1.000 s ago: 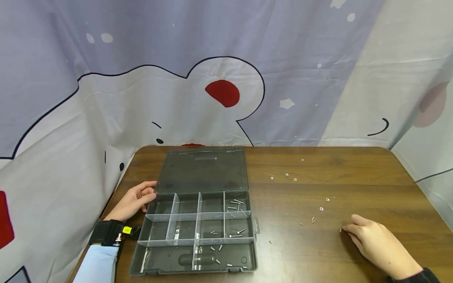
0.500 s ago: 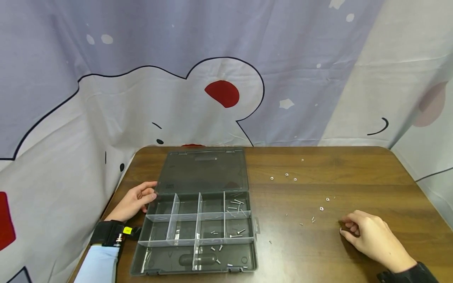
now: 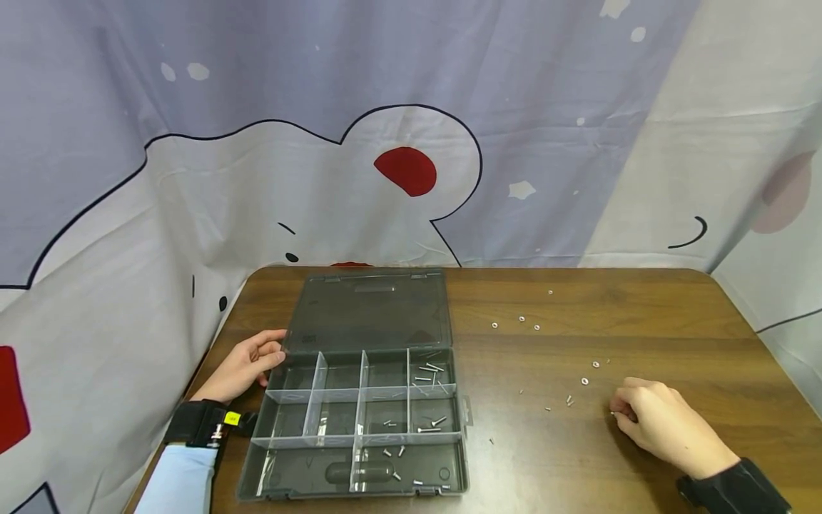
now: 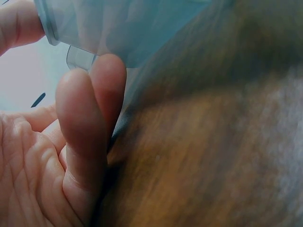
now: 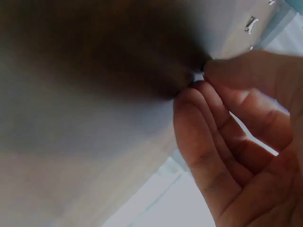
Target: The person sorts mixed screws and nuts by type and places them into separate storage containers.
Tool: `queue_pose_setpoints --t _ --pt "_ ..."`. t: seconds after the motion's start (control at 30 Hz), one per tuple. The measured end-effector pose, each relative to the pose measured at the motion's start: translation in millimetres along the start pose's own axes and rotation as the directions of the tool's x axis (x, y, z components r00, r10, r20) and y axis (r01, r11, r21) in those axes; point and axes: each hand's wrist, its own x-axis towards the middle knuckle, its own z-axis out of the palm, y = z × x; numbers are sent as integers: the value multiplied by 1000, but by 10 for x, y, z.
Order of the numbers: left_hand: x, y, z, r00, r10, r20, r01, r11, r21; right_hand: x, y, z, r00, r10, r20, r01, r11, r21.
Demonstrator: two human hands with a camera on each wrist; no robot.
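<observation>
Fingers (image 5: 191,123) of the person's bare right hand (image 3: 671,432) bend in against the thumb, seemingly pinching a small pale piece (image 5: 199,76), too tiny for me to name. What counts, I'd judge, is the gap to the open, grey translucent plastic compartment box (image 3: 289,467), well apart at nine o'clock from those fingers, its length running roughly twelve to six. Between, short silvery screws (image 3: 569,401) lie tilted about one to seven on the brown wood-grain table (image 3: 706,343). The bare left hand (image 3: 239,368), loosely bent, is nearer, touching the box at ten o'clock.
</observation>
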Motion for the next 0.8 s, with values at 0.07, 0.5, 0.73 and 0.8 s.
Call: queue_pose_setpoints --t 0.07,0.5,0.73,0.8 --pt "1 0 -3 1000 3 0 -3 1000 -2 57 -23 0 999 10 46 -10 1000 -13" --pt "-12 8 -15 1000 8 4 -8 1000 -10 588 -634 -15 984 -180 12 179 982 56" --pt "-10 -1 -11 1000 8 4 -8 1000 -1 1070 -1243 -85 940 -341 -29 342 933 111" --pt "-6 -3 -7 1000 9 6 -9 1000 -1 1191 -1413 -95 923 -384 -34 385 915 125"
